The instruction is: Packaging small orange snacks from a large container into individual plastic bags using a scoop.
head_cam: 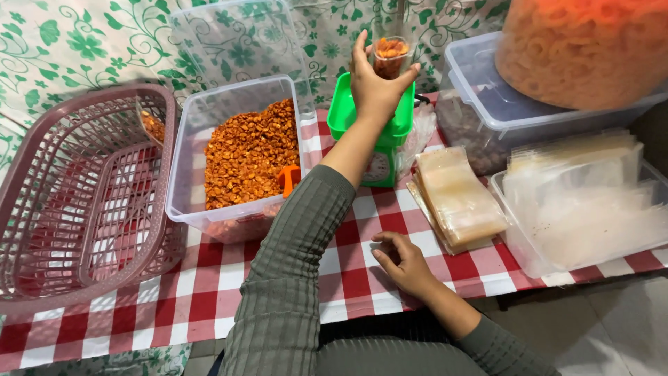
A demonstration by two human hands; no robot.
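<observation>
My left hand [374, 87] reaches forward and grips a small clear bag [390, 56] holding orange-brown snack pieces, held upright over the tray of a green kitchen scale [341, 111]. My right hand [403, 263] rests on the red-and-white checked tablecloth [209, 292] near the front edge, fingers loosely curled and holding nothing. To the left of the scale stands a clear tub [188, 167] heaped with the same orange-brown snack [247, 150], with an orange scoop [289, 178] stuck in it.
A pink plastic basket [42, 209] at the left holds one small filled bag [153, 125]. A stack of flat clear bags [456, 198] lies right of the scale. Further right are a clear box of more bags [584, 209], a lidded tub [480, 83] and a big bag of orange rings [584, 49].
</observation>
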